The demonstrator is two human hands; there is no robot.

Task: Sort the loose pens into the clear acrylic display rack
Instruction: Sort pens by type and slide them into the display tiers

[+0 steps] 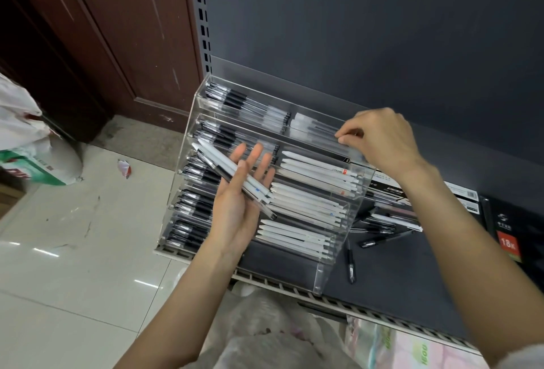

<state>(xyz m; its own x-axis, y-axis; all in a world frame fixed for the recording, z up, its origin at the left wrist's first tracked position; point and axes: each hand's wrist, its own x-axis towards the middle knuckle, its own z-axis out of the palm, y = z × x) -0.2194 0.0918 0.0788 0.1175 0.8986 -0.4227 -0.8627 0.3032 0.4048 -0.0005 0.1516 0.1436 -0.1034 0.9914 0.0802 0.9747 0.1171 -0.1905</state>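
left hand [235,206] holds pens [232,175]; right hand [379,139] at rack [338,251] top.

My one camera sits on my head and looks forward and steeply down, its wide angle bending straight edges near the borders. It is close: my forearms enter from the bottom edge, my left hand [240,192] at centre and my right hand [379,139] right of centre. The acrylic rack [332,251] fills the middle of the frame on the dark shelf [397,274], seen from above its front. The tiled floor [73,265] takes the lower left, the grey back panel [368,21] the upper right. No second view overlaps it.
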